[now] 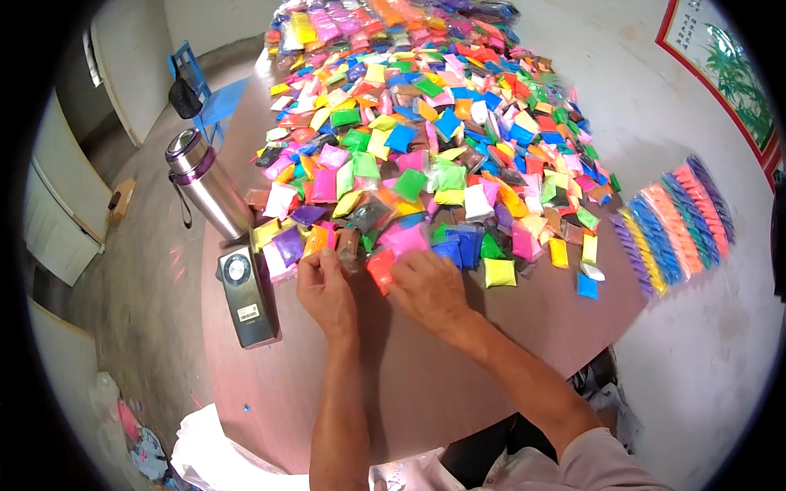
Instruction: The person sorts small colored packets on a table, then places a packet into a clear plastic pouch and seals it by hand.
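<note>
Many small coloured packets cover the table, and both hands are at the near edge of this pile. My left hand has its fingers pinched at the lower end of an orange packet. Beside it lies a brown packet. My right hand is closed around the edge of a red packet. A pink packet lies just beyond its knuckles, and blue packets are to its right.
On the left of the brown table stand a steel flask and a dark device with a round dial. Rows of long coloured packs are at the right. A blue chair stands beyond the table's left side.
</note>
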### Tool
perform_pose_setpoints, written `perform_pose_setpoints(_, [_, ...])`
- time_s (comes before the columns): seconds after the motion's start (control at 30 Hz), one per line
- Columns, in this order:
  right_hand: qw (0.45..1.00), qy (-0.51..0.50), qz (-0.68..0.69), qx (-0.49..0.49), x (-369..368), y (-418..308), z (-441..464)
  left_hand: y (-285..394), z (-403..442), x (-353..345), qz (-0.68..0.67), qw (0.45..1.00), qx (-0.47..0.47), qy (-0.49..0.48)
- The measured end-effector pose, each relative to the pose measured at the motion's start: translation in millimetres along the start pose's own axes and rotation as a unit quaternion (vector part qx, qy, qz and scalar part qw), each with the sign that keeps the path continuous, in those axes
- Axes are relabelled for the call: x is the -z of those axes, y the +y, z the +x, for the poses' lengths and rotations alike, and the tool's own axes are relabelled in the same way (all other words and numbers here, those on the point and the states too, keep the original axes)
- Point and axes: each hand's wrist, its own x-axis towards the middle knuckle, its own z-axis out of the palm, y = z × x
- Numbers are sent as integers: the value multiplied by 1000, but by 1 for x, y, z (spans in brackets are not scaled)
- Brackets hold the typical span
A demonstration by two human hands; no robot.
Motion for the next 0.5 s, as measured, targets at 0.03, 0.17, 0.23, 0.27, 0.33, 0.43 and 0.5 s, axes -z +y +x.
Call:
perform_pose_setpoints(0.03, [1000,-4,8,1,1,1,-1,1,-1,0,-1,1000,-1,-3])
perform_pose_setpoints(0.17, [999,-4,32,-1,3,1,-11,4,-7,-4,30,999,-9,-24])
perform_pose_setpoints(0.23, [996,39,81,-30,16,-4,-15,10,-14,-8,22,998,-22,-50])
perform_pose_setpoints(0.27, [986,80,135,-53,24,-6,-19,12,-17,-11,18,998,-22,-56])
perform_pose_setpoints(0.33, [970,106,189,-113,40,-10,-33,14,-22,-14,70,993,-30,-92])
perform_pose_setpoints(0.43, [927,110,269,-239,60,-2,-72,13,-29,-15,122,982,-59,-130])
perform_pose_setpoints(0.5, [901,90,288,-310,72,11,-106,12,-32,-16,151,974,-71,-150])
